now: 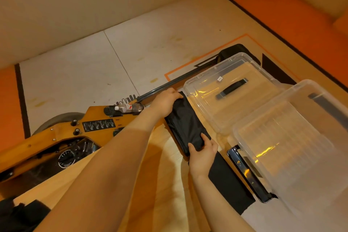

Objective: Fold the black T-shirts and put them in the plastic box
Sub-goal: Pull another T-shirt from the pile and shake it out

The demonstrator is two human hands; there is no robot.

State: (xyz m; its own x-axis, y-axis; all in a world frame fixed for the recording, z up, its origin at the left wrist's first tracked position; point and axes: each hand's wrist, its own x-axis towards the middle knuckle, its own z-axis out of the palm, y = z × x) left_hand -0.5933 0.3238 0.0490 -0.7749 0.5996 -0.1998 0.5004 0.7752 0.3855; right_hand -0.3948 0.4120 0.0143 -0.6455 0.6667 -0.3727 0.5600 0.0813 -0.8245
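Nearest, bottom left: heap of dark cloth (17,214) at edge of the wooden surface (165,184), partly cut off by frame; can't tell what garment. Both bare forearms reach fwd over the wood.

Right hand (202,156) grips near end of the folded black T-shirt (185,124), thumb on top, fingers curled over its edge. Black cloth strip (229,184) lies just behind that hand, toward the viewer, flat on the wood.

Left hand (165,101) holds far end of same shirt, fingers bent down over it. Shirt is a narrow folded bundle on the wood, just beside the clear lid (235,88) w/ black handle.

Plastic box (293,137) to the right, see-through, next to lid; no shirt in it.

Left: yellow machine (62,137) w/ gauge; water bottle (130,107) lying on it. Far: pale floor (94,73), orange tape lines.
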